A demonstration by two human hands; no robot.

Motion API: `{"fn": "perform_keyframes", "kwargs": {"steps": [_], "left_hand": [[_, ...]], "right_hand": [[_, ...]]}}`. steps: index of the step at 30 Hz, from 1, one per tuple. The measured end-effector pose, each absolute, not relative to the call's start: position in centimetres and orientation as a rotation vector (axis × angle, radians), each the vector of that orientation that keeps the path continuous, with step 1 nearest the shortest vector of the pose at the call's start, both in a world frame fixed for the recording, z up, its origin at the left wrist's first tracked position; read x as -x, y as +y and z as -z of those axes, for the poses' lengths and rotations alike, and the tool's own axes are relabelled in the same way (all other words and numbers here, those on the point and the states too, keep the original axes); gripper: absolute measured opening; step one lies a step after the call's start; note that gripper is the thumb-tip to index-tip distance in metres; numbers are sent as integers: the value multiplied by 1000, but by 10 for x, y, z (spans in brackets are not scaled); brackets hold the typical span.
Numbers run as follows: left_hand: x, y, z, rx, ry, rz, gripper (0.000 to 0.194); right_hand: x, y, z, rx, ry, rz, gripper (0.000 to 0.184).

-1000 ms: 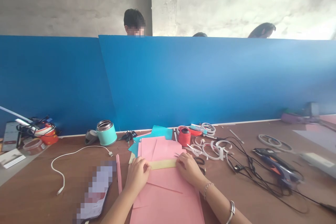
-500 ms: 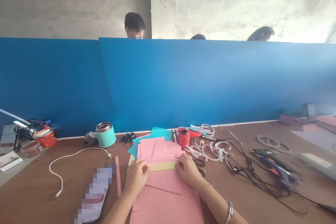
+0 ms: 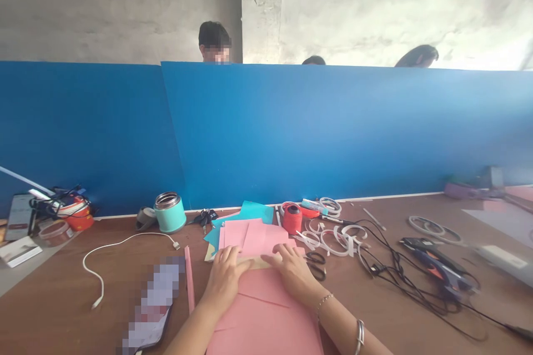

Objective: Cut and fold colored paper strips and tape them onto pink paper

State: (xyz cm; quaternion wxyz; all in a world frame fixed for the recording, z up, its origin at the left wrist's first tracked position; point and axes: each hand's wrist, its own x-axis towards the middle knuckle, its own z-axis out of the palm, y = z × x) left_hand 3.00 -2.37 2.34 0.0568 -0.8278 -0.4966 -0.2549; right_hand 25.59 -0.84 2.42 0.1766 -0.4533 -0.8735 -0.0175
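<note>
Between my two hands lies a pale yellow paper strip (image 3: 257, 263), running crosswise over the pink paper (image 3: 266, 324). My left hand (image 3: 226, 278) rests on the strip's left part, fingers stretched forward and thumb pointing inward. On the right part, my right hand (image 3: 295, 273) presses down with its fingers extended. Both hands cover the strip's ends. Smaller pink sheets (image 3: 259, 236) are stacked just beyond the fingertips, with turquoise paper (image 3: 256, 211) beneath them. Black scissors (image 3: 317, 264) lie beside my right hand, their blades hidden.
A narrow pink strip (image 3: 189, 280) and a phone (image 3: 154, 310) lie to the left. Behind stand a turquoise cup (image 3: 170, 216) and a red roll (image 3: 292, 221). White plastic loops (image 3: 335, 241), black cables (image 3: 400, 272) and a glue gun (image 3: 441, 272) spread rightward. A blue partition (image 3: 291, 133) borders the back.
My fingers have gone from pinching the strip's ends to lying spread on it. Both thumbs now point inward, toward each other. The view has shifted slightly.
</note>
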Motion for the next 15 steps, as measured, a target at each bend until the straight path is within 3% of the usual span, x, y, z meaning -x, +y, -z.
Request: {"fn": "perform_keyframes", "kwargs": {"steps": [6, 15], "left_hand": [[-29, -24, -24, 2594, -1366, 714, 27], [-10, -27, -19, 2612, -1494, 740, 46]], "right_hand": [[-251, -12, -34, 1142, -2655, 97, 40], [-274, -9, -25, 1351, -2494, 42, 41]]}}
